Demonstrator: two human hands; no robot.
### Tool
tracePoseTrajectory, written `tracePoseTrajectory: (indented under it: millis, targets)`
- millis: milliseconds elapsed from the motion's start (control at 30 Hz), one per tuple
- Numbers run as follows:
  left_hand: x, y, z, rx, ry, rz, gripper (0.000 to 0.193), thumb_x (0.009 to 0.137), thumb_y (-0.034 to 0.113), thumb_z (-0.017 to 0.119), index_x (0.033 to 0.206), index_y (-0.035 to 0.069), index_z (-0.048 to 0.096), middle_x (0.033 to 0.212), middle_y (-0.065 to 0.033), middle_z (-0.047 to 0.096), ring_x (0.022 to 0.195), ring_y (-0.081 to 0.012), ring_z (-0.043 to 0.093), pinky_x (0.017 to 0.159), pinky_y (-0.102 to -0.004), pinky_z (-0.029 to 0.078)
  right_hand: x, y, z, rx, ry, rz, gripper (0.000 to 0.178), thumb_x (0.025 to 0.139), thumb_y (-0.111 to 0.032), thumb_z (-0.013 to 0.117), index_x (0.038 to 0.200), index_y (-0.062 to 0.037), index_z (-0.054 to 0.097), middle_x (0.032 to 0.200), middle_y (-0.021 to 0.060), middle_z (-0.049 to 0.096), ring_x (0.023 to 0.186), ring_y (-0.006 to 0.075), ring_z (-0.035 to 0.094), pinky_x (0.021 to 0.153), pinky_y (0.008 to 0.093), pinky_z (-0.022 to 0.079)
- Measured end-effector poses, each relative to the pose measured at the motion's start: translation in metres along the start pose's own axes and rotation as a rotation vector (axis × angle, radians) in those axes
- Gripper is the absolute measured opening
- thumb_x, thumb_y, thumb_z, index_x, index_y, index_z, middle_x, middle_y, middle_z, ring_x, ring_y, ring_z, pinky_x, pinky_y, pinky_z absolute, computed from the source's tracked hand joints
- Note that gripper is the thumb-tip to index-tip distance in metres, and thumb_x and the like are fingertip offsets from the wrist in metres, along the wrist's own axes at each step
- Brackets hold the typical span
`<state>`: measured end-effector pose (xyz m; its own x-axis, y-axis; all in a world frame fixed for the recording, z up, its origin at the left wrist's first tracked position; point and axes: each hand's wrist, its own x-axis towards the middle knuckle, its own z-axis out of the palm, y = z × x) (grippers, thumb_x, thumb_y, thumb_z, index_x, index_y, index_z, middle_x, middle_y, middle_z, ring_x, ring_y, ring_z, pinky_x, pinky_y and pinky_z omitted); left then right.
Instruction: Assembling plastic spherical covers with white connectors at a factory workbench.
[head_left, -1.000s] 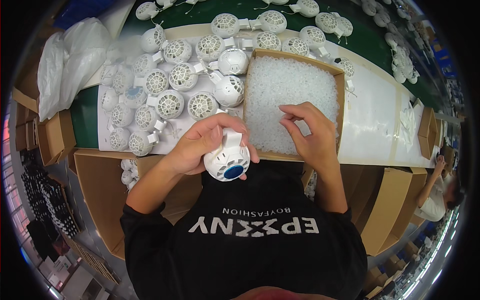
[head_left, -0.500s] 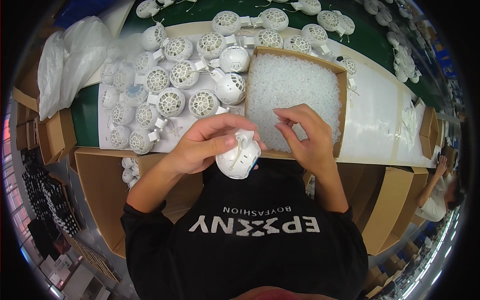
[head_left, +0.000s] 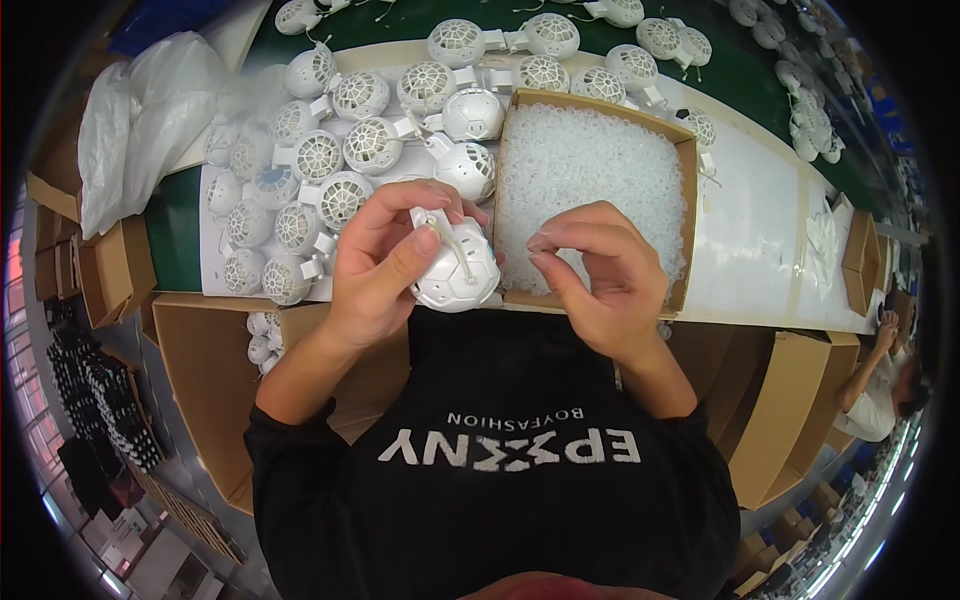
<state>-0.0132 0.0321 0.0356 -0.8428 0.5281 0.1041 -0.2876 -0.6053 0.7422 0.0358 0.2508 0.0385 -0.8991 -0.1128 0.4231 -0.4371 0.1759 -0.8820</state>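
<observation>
Left hand: the left hand (head_left: 385, 265) is seen at the centre of the frame, its grip clamped on a white round plastic housing (head_left: 458, 268); the thumb is laid across the housing's front, the fingers are curled over its top.
Housing: the white round plastic housing is held just below the near edge of the cardboard box (head_left: 688, 215), in front of the person's black shirt (head_left: 500, 480); a thin pale cord is seen running across its surface.
Right hand: the right hand (head_left: 600, 275) is held just right of the housing, apart from it; its grip is pinched together, thumb and forefinger tips meeting, and whether a small part is held between them cannot be told.
Box: the cardboard box is placed in the upper centre of the frame, filled with small translucent white parts (head_left: 590, 170).
Upper left: many white vented spherical housings (head_left: 345, 150) are laid close together on a white sheet on the tabletop (head_left: 760, 250).
Far left: a clear plastic bag (head_left: 140, 120) is seen beside brown cartons (head_left: 110, 270).
Lower right edge: another person (head_left: 885, 385) is partly seen near further cartons.
</observation>
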Motion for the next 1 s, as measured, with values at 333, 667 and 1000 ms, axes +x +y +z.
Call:
tracePoseTrajectory:
  millis: [333, 667, 1000]
  targets:
    - [-0.004, -0.005, -0.006, 0.277, -0.042, 0.209, 0.017, 0.091, -0.001, 0.066, 0.105, 0.003, 0.058, 0.102, -0.0125, 0.063, 0.111, -0.0301, 0.059, 0.098, -0.0469, 0.046, 0.005, -0.009, 0.028, 0.256, 0.09, -0.088, 0.046, 0.08, 0.022, 0.065, 0.121, 0.0055, 0.051, 0.105, 0.0179, 0.058, 0.094, 0.0233, 0.064, 0.084, 0.0339, 0.054]
    - [-0.005, -0.003, 0.0, 0.404, -0.118, 0.153, 0.015, 0.089, -0.003, 0.067, 0.102, 0.003, 0.062, 0.101, -0.0128, 0.067, 0.107, -0.0273, 0.06, 0.1, -0.0436, 0.045, 0.009, 0.0, 0.027, 0.257, 0.161, -0.103, 0.043, 0.082, 0.021, 0.063, 0.12, 0.0058, 0.051, 0.108, 0.0177, 0.056, 0.096, 0.0228, 0.063, 0.088, 0.034, 0.054]
    - [-0.004, -0.002, -0.002, 0.385, -0.156, 0.11, 0.014, 0.09, -0.003, 0.066, 0.102, 0.003, 0.061, 0.101, -0.0118, 0.067, 0.105, -0.0261, 0.06, 0.098, -0.0422, 0.046, 0.009, 0.004, 0.022, 0.469, 0.096, 0.057, 0.042, 0.082, 0.021, 0.063, 0.119, 0.0054, 0.051, 0.105, 0.0175, 0.058, 0.096, 0.0243, 0.063, 0.088, 0.0355, 0.054]
